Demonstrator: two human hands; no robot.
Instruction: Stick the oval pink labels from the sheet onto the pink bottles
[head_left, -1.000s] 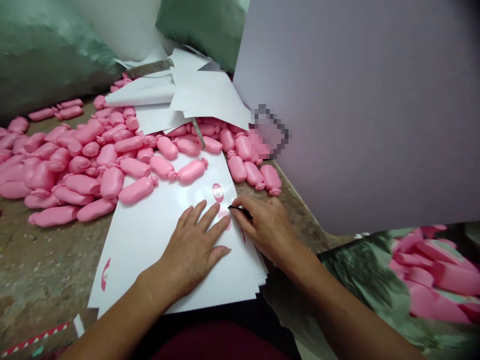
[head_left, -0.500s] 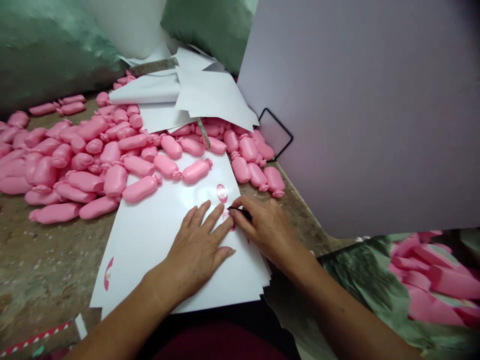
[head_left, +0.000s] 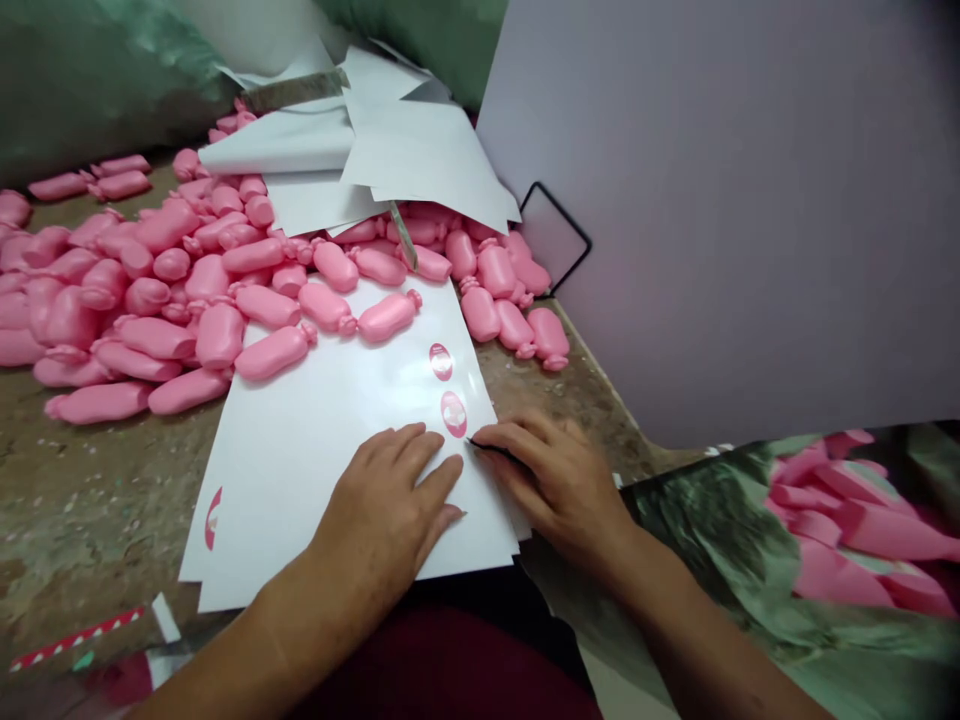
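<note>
White sheets (head_left: 300,450) lie stacked on the worn table, with a few pink bottle-shaped pieces on their far end. My left hand (head_left: 390,500) rests flat on the top sheet, fingers spread and holding nothing. On the right edge of the sheets, my right hand (head_left: 551,470) pinches a thin black tool (head_left: 495,450), its tip touching or close to the paper. Just beyond that tip is an oval pink sticker (head_left: 454,414), and a second oval sticker (head_left: 441,362) lies farther up. A partly visible pink sticker (head_left: 214,520) is near the left edge.
Pink pieces (head_left: 157,260) are heaped at the back left. Loose white papers (head_left: 420,150) lie over the heap, with metal strips (head_left: 292,92) near them. A large grey panel (head_left: 712,220) stands at the right. Below it, a green bag (head_left: 675,530) holds more pink pieces.
My right hand has moved slightly right and down with the tool. My left fingers have drawn back, uncovering the second oval sticker. The view has shifted a little.
</note>
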